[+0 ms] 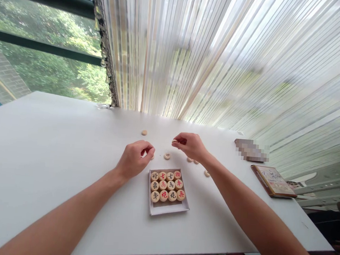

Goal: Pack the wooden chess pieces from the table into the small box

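Note:
A small white cardboard box lies on the white table, holding several round wooden chess pieces marked in red and black. My left hand hovers just behind the box's far left corner with fingers curled in a pinch; a piece shows partly under its fingertips. My right hand is raised behind the box, fingers pinched together on something I cannot make out. One loose piece lies between the hands. Further pieces rest under and beside my right wrist, and a single one sits farther back.
A brown box lid lies at the table's right side, with a blurred object behind it. Striped sheer curtains hang behind the table; a window with trees is at the left. White plastic furniture stands beyond the right edge.

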Demonstrator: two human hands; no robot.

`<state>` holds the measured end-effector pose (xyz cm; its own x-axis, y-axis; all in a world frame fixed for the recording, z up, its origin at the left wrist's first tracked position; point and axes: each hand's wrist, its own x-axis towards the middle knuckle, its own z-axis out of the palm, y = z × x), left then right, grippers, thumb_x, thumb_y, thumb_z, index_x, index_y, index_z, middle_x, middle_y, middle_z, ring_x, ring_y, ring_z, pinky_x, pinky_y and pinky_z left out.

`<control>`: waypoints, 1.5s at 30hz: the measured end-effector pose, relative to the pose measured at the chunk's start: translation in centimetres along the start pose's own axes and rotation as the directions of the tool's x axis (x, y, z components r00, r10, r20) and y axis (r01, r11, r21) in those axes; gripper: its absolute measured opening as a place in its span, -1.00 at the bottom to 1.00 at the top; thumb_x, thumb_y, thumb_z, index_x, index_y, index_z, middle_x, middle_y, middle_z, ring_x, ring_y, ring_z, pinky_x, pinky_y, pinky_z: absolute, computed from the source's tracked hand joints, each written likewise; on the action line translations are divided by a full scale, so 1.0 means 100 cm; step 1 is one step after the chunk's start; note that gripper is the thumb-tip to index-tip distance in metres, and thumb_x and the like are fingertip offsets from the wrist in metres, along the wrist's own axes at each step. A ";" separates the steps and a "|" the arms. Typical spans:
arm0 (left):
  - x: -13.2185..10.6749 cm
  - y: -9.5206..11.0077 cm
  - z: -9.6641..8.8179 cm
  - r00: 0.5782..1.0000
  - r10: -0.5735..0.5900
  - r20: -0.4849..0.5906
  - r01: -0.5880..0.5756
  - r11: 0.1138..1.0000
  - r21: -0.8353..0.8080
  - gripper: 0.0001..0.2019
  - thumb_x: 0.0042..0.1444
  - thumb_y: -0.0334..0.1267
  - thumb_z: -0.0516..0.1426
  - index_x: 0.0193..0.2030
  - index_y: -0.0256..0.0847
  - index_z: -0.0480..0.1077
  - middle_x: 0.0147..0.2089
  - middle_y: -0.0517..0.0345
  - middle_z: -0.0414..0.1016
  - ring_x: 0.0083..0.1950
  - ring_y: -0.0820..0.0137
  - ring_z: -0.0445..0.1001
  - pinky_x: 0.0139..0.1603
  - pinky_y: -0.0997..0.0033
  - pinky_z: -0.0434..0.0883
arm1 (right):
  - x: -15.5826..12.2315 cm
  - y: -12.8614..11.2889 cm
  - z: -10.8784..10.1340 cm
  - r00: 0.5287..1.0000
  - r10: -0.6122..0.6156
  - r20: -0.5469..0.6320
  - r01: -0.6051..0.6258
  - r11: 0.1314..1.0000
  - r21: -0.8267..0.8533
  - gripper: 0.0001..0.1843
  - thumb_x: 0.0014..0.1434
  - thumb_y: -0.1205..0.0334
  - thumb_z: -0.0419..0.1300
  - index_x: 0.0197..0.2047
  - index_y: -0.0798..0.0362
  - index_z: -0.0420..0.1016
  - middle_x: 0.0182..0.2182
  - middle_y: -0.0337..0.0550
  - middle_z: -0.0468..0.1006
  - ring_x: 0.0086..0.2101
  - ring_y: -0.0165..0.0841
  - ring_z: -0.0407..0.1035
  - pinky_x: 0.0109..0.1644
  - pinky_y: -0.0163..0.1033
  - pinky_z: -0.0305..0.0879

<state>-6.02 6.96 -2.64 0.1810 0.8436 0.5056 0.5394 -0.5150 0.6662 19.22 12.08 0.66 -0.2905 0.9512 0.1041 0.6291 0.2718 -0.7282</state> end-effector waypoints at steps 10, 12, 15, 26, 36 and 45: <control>-0.015 0.036 0.006 0.991 0.009 0.134 0.022 0.975 -0.222 -0.83 0.30 -0.13 0.25 -0.19 -0.17 0.61 -0.37 0.21 0.62 -0.38 0.42 0.46 -0.30 0.42 0.43 | -0.078 -0.018 0.037 0.996 0.092 -0.021 -0.062 0.805 0.590 -0.55 0.14 -0.15 0.51 -0.07 0.02 0.79 -0.27 -0.03 0.78 -0.31 -0.20 0.69 -0.14 -0.05 0.69; -0.016 0.040 0.008 0.988 -0.008 0.152 0.048 0.964 -0.263 -0.87 0.27 -0.19 0.27 -0.20 -0.17 0.62 -0.36 0.20 0.65 -0.38 0.43 0.47 -0.31 0.43 0.43 | -0.083 -0.014 0.037 0.995 0.097 -0.023 -0.059 0.757 0.651 -0.66 0.11 -0.04 0.55 -0.13 -0.01 0.81 -0.33 -0.09 0.78 -0.36 -0.23 0.69 -0.21 -0.11 0.70; -0.017 0.044 0.009 0.978 -0.050 0.203 0.115 0.940 -0.321 -0.86 0.27 -0.20 0.28 -0.16 -0.17 0.66 -0.29 0.15 0.70 -0.33 0.39 0.55 -0.30 0.40 0.47 | -0.088 -0.014 0.036 0.998 0.065 -0.025 -0.028 0.700 0.713 -0.78 0.14 0.08 0.56 -0.18 -0.02 0.81 -0.38 -0.12 0.78 -0.42 -0.27 0.68 -0.32 -0.21 0.70; -0.022 0.058 0.002 0.973 -0.093 0.212 0.171 0.907 -0.386 -0.90 0.29 -0.25 0.32 -0.15 -0.18 0.69 -0.24 0.13 0.74 -0.23 0.37 0.65 -0.23 0.46 0.55 | -0.093 -0.026 0.039 0.995 -0.019 -0.094 0.086 0.612 0.786 -0.80 0.11 0.32 0.57 -0.16 -0.03 0.82 -0.39 -0.18 0.79 -0.45 -0.39 0.69 -0.34 -0.44 0.67; -0.023 0.057 0.002 0.989 0.012 0.149 0.044 0.929 -0.367 -0.89 0.28 -0.32 0.35 -0.14 -0.06 0.75 -0.28 0.24 0.77 -0.29 0.46 0.68 -0.25 0.61 0.56 | -0.098 -0.028 0.041 0.990 -0.014 -0.138 0.114 0.651 0.751 -0.85 0.14 0.31 0.55 -0.18 -0.03 0.83 -0.42 -0.15 0.78 -0.46 -0.41 0.67 -0.33 -0.44 0.65; -0.026 0.059 0.007 0.949 -0.163 0.269 0.297 0.742 -0.601 -0.87 0.27 -0.33 0.36 -0.06 -0.13 0.71 -0.19 0.16 0.78 -0.19 0.41 0.76 -0.16 0.64 0.66 | -0.095 -0.027 0.036 0.999 0.004 -0.039 0.029 0.608 0.794 -0.79 0.21 0.23 0.52 -0.06 -0.04 0.82 -0.48 -0.18 0.72 -0.51 -0.46 0.58 -0.43 -0.45 0.54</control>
<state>-2.71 1.83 -0.45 0.3053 0.9255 0.2243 -0.0403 -0.2227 0.9740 17.65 1.81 -0.79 -0.2592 0.9573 0.1277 -0.1981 0.0767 -0.9772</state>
